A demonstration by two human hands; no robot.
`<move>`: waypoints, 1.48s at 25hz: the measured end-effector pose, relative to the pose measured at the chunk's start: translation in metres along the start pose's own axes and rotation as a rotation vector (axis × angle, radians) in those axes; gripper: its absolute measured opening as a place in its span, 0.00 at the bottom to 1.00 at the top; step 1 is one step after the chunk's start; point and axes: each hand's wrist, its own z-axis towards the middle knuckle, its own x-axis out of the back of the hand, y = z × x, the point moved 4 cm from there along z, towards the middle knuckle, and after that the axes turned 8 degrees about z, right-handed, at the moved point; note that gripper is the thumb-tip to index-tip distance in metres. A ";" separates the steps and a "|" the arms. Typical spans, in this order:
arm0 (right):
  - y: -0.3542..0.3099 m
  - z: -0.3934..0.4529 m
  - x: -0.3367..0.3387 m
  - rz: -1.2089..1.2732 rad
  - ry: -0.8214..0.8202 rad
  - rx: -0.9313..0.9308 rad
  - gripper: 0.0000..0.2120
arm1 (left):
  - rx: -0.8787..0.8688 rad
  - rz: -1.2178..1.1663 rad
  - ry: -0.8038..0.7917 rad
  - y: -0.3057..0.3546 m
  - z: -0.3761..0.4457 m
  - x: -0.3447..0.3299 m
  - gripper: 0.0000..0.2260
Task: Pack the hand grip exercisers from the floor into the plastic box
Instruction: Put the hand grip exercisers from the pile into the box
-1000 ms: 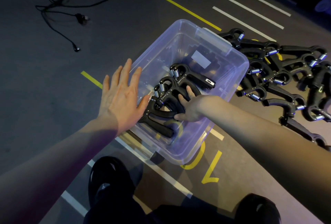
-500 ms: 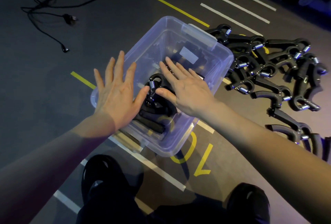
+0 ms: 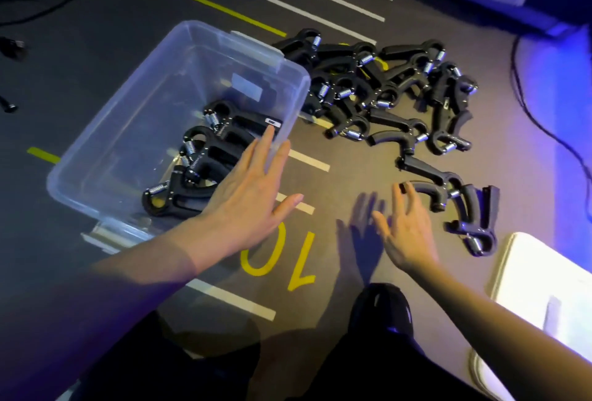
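A clear plastic box (image 3: 105,131) stands on the dark floor at the left, with several black hand grip exercisers (image 3: 205,157) lying in its near right part. My left hand (image 3: 250,195) is spread flat over the box's near right corner, fingers straight. A pile of several more black exercisers (image 3: 384,93) with silver springs lies on the floor to the right of the box. My right hand (image 3: 403,227) hovers open over the floor, fingertips just at the handle end of the nearest loose exerciser (image 3: 429,190).
A white box lid (image 3: 544,298) lies at the lower right. Black cables trail at the top left (image 3: 12,45) and along the right edge (image 3: 544,118). White and yellow tape lines and a yellow "10" (image 3: 275,259) mark the floor. My dark shoe (image 3: 381,307) is near the bottom.
My right hand left the box and swung right to the loose exercisers on the floor. My left hand shifted from the box's left rim to its near right corner. The view turned right.
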 end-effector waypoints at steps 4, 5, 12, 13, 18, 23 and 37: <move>0.079 -0.005 0.005 0.018 -0.035 -0.349 0.28 | -0.004 -0.063 -0.022 0.003 0.000 -0.005 0.35; 0.091 -0.003 0.005 0.066 -0.064 -0.384 0.27 | -0.006 -0.057 -0.022 0.003 0.000 -0.005 0.35; 0.111 0.018 0.016 -0.039 -0.123 -0.386 0.18 | 0.038 -0.021 -0.081 0.009 0.001 -0.001 0.35; 0.109 0.016 0.020 -0.058 -0.107 -0.360 0.17 | 0.036 -0.019 -0.081 0.009 0.001 0.000 0.35; 0.113 0.012 0.022 -0.039 -0.122 -0.347 0.19 | 0.029 -0.035 -0.078 0.007 0.000 0.003 0.34; 0.076 -0.004 0.043 0.001 0.092 -0.340 0.17 | 0.033 -0.043 -0.099 0.006 0.000 0.002 0.34; -0.055 0.014 0.134 0.620 0.671 0.291 0.12 | 0.079 -0.151 0.003 -0.014 -0.013 0.018 0.33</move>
